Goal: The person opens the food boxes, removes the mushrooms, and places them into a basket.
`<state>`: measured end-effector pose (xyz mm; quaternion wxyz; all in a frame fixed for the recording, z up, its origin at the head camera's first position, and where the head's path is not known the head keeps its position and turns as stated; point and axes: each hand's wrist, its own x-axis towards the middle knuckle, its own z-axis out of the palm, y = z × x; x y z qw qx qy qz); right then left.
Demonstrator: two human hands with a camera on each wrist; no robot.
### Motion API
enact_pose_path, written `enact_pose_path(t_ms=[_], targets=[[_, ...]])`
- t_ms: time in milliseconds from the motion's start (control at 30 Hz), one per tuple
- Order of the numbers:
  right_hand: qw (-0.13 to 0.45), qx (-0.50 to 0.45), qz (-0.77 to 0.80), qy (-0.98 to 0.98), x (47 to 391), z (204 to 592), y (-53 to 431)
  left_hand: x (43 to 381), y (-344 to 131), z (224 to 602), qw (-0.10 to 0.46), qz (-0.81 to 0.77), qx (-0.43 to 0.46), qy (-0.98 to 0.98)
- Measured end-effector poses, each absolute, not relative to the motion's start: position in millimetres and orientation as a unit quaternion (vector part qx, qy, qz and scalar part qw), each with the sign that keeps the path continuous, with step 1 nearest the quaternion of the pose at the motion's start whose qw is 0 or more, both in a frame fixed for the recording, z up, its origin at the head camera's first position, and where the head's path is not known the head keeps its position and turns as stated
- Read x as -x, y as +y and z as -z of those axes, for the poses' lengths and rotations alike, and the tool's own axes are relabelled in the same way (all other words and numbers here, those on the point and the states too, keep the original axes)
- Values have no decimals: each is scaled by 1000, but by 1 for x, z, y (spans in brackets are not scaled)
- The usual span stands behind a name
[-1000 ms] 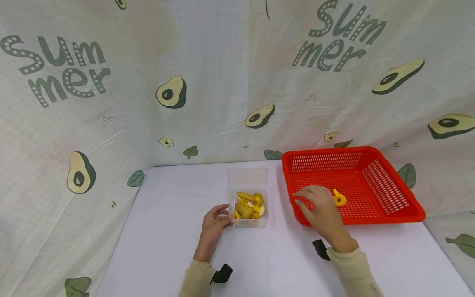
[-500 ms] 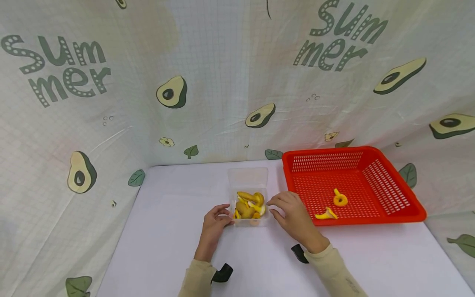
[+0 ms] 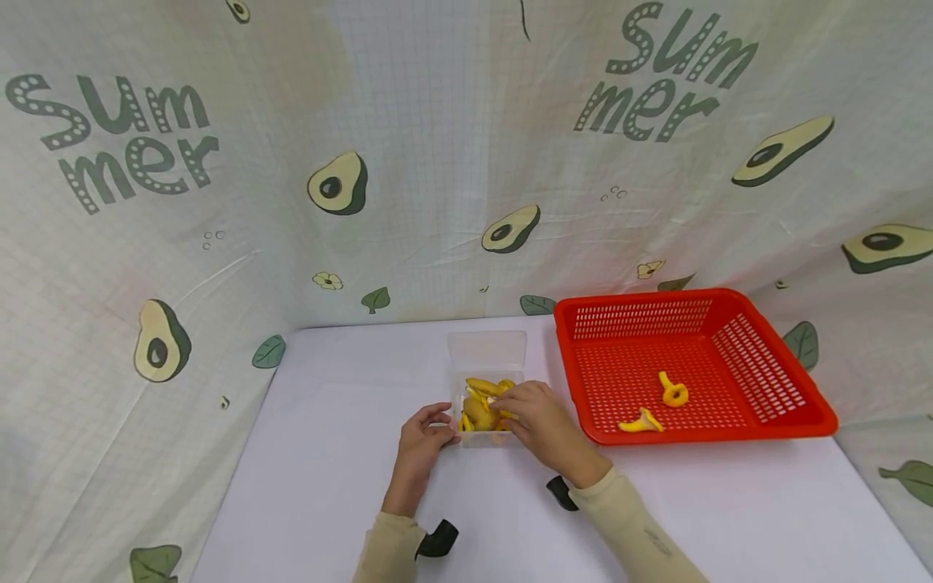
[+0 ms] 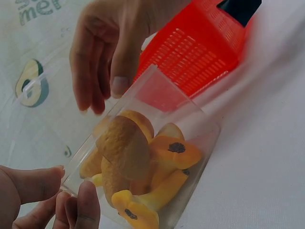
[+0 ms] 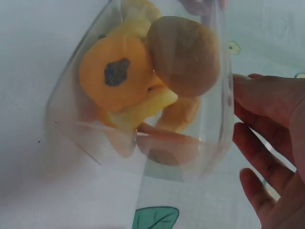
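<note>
In the head view a clear plastic box [image 3: 475, 440] stands on the table, lid [image 3: 487, 350] raised at the back. It holds several yellow and brown toy mushrooms [image 3: 481, 414]; in the left wrist view they show through the near wall, some with dark marks. My left hand [image 3: 423, 440] holds the box's near left corner, thumb on the near wall and a fingertip [image 4: 61, 171] at the rim. Over the box's right side reaches my right hand [image 3: 543, 425], fingers loosely bent and pointing down among the mushrooms. Nothing shows between those fingers in the right wrist view.
To the right stands a red perforated basket [image 3: 758, 433]. On its floor lie two yellow toy mushrooms, one with a ring-like cap [image 3: 675, 395] and one on its side [image 3: 643, 420]. A printed cloth [image 3: 408, 243] hangs behind the white table [image 3: 342, 453].
My right hand has moved left from the basket to over the box, uncovering the nearer yellow mushroom in the basket. The ring-capped mushroom has shifted slightly right. My left hand stays put.
</note>
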<state>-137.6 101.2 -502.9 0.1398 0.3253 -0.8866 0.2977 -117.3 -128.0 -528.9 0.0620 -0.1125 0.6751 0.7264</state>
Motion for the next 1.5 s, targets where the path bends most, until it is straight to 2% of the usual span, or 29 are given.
enact_pose_path(t_ms=[200, 733, 1067, 1500], targets=[[94, -338, -285, -892, 142, 501, 95, 116, -128, 527, 63, -728, 109, 674], [76, -356, -270, -891, 153, 502, 88, 117, -128, 528, 65, -732, 113, 669], [121, -370, -286, -876, 149, 501, 95, 116, -128, 528, 64, -732, 111, 669], [228, -336, -332, -852, 134, 491, 121, 117, -129, 527, 71, -724, 123, 675]])
